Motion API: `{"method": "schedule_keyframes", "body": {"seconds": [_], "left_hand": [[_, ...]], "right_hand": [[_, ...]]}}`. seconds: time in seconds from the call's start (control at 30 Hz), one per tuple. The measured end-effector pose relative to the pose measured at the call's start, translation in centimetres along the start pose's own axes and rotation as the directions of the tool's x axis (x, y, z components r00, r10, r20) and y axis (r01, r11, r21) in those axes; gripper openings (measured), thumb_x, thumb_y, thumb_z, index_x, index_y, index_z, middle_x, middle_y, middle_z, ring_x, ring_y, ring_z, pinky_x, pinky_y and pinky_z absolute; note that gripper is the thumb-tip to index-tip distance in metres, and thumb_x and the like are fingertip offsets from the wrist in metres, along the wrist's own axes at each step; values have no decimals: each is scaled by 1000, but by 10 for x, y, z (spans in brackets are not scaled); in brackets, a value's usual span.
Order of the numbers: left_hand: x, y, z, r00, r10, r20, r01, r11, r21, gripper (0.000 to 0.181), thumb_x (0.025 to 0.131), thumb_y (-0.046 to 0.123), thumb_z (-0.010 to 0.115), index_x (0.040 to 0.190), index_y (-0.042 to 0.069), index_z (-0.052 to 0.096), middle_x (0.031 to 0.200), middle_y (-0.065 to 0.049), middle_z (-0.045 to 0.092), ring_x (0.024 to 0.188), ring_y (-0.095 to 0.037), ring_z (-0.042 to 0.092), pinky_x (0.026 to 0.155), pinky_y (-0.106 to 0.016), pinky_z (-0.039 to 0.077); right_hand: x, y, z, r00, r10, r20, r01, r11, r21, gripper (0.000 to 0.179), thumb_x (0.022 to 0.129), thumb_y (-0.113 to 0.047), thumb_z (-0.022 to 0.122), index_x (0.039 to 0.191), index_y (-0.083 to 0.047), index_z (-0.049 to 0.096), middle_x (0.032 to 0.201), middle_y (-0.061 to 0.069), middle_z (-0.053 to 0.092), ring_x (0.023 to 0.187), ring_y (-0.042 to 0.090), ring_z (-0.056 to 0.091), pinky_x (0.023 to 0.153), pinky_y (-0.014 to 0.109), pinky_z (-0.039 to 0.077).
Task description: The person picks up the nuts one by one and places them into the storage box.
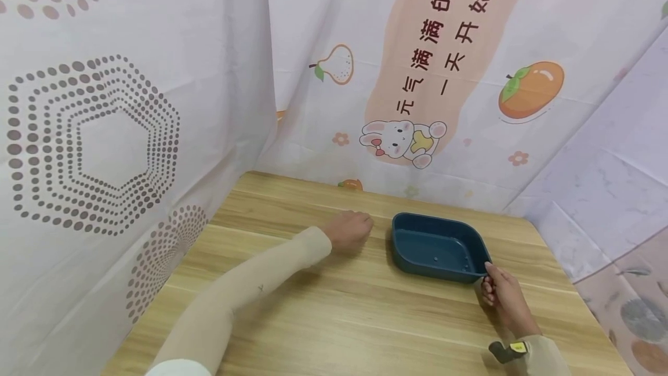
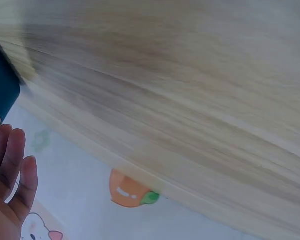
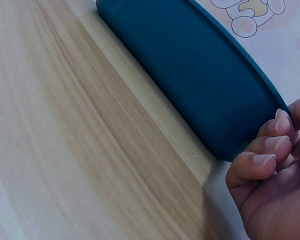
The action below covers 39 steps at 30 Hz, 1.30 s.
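Note:
A dark teal plastic basin (image 1: 428, 226), rectangular with rounded corners, sits at the right of the wooden table in the head view. Pinched between the thumb and curled fingers of my right hand (image 1: 503, 292) is its near right corner. The right wrist view shows these fingertips against the basin's outer wall (image 3: 190, 70). My left hand (image 1: 348, 230) holds nothing and lies a short way left of the basin, apart from it. In the left wrist view its fingers (image 2: 12, 150) are loosely bent, and one end of the basin (image 2: 1, 82) shows beyond them. Inside the basin only small marks are visible.
The wooden tabletop (image 1: 334, 318) spreads beneath both arms. A white cloth printed with fruit and a rabbit (image 1: 402, 141) hangs along the back edge. Patterned cloths close in the left side (image 1: 209, 103) and the right side (image 1: 600, 202).

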State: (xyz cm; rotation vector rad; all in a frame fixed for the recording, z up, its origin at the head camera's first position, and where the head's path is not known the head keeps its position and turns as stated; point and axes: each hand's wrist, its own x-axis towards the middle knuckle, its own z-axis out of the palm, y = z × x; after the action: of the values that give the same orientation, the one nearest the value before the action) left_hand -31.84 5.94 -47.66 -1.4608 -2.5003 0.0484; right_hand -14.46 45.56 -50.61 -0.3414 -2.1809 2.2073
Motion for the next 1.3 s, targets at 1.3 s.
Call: {"method": "schedule_keyframes", "body": {"seconds": [1.3], "left_hand": [[44,46,-5,982,91,-163,-84,995,48,21,106,26,56,107,14,72,96,3,65,86,-9,63,75,-21,53]], "right_hand": [[1,3,-1,1000,-28,0,28,1000,10,43,111,-37,44,77,-12,49,62,-4,48,48,7,42,48,22,38]]}}
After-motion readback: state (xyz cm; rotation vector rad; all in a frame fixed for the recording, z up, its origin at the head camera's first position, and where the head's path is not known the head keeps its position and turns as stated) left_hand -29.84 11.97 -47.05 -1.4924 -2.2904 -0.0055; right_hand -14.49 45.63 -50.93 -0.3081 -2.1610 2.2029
